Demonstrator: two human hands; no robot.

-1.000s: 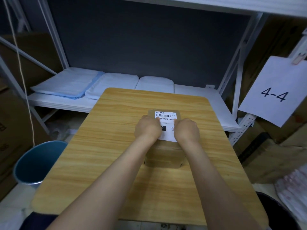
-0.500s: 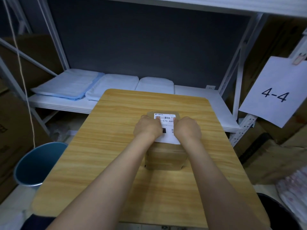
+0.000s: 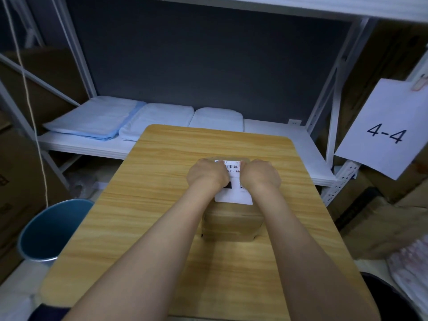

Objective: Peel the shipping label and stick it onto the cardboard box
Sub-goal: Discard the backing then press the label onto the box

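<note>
A small brown cardboard box [image 3: 232, 224] stands in the middle of the wooden table [image 3: 150, 205]. A white shipping label [image 3: 234, 196] with a barcode and printed codes lies flat on the box's top. My left hand [image 3: 207, 173] and my right hand [image 3: 260, 173] rest side by side on the far half of the label, knuckles up and fingers bent down onto it. The fingertips are hidden. Between the hands a strip of the print shows, and the near blank part of the label lies uncovered.
Behind the table runs a white metal shelf [image 3: 92, 147] with folded pale blue and white cloths [image 3: 97, 117]. A blue bin [image 3: 53, 230] stands on the floor at the left. A paper sign reading 4-4 [image 3: 384, 133] hangs at the right above stacked cartons.
Both hands have slid away from me along the label toward its far edge. More of the label's near part now shows. The box has stayed in place.
</note>
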